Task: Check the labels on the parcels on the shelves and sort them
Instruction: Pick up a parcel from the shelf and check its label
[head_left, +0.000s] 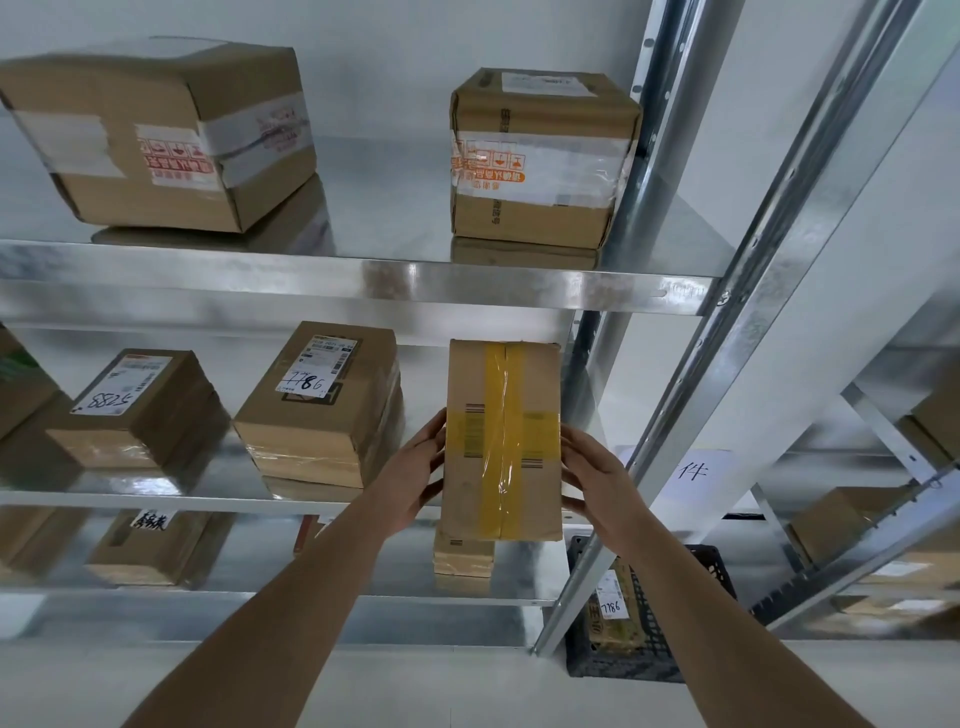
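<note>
Room is left on the middle shelf (156, 500) right of the 7786 parcel (319, 405), where the yellow-taped parcel (503, 441) is gripped sidewise by left hand (415, 470) and right hand (597, 478), close beside the upright (649, 441).

Handwritten numbers mark parcels on warehouse shelving

Middle-shelf box labels (318, 367) read "7786" and, at left (122, 385), "88025"; the crate parcel's label (612, 603), lower right, reads "7786".

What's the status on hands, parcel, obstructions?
Left hand and right hand clasp yellow-taped parcel by its sides, at middle shelf. No label showing on its face. Nothing blocking.
</note>
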